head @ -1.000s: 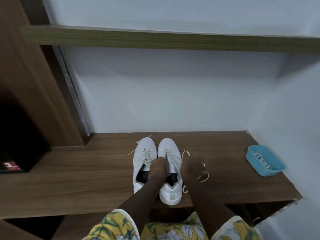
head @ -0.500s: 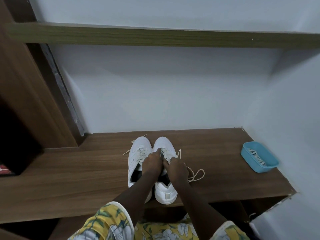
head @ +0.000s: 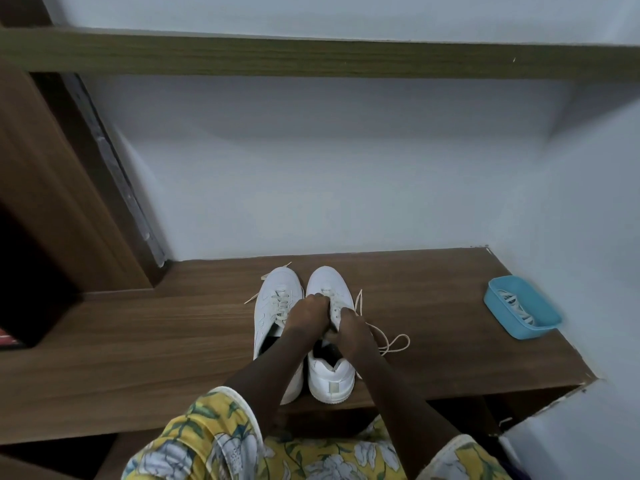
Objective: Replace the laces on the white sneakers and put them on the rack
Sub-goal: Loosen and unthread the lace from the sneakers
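We had both hands on the right white low-top sneaker. The left hand was curled over the lacing toward the toe end, pinching the cream shoelace. The right hand was touching it, fingers curled on the same shoelace nearer the tongue; knuckles hid the exact fingertip contact. A loose loop of that shoelace lay just right of the right hand on the brown wood-grain shelf board. The left white low-top sneaker stood just left of the left hand, touching its twin, toes pointing away from us, laced, lace ends loose beside it. Well right of the right hand sat a light-blue rectangular plastic tray holding striped laces. Yellow floral sleeves sat behind the forearms.
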`<action>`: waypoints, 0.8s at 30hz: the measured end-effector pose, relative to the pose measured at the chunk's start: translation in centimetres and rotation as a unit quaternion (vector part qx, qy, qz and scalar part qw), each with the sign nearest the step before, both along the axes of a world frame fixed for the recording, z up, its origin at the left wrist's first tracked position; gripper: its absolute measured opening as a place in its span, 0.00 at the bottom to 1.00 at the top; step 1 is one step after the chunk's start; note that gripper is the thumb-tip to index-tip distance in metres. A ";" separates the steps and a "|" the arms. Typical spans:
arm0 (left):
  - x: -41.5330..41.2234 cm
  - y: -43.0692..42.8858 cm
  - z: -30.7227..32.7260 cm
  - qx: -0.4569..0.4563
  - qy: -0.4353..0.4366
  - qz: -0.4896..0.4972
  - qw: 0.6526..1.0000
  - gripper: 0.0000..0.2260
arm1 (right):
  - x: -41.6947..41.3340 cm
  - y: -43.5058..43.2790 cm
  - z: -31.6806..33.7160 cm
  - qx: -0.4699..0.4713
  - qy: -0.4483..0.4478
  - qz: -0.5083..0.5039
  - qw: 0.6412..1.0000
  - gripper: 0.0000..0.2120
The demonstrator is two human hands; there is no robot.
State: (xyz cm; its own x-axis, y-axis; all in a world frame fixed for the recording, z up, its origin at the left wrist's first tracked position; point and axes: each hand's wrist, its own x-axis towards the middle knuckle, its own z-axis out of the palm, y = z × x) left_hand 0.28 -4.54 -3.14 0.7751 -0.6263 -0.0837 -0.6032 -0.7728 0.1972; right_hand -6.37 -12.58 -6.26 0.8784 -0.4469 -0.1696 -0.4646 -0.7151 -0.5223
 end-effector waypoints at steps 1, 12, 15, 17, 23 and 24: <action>0.2 -0.2 0.1 -0.004 0.001 0.008 1.000 0.10 | 0.0 0.0 -0.1 -0.012 0.005 0.014 1.000 0.23; 0.6 -2.0 0.3 -0.005 -0.018 0.019 1.000 0.12 | -0.3 -0.3 -0.3 -0.061 -0.017 -0.006 0.998 0.30; 0.7 -2.0 0.1 -0.034 0.012 0.042 0.998 0.13 | 0.0 -0.4 -0.5 -0.029 -0.022 -0.026 0.999 0.29; 0.7 -1.9 0.0 -0.069 0.031 0.074 0.994 0.12 | 0.0 -0.4 -0.5 -0.024 -0.022 -0.026 0.999 0.28; 1.2 -1.5 -0.6 -0.194 0.095 0.186 0.959 0.08 | -0.3 -0.5 -0.3 -0.049 -0.027 -0.007 0.998 0.22; 1.2 -1.3 -0.8 -0.215 0.111 0.208 0.948 0.08 | -0.3 -0.5 -0.4 -0.056 -0.024 -0.003 0.998 0.23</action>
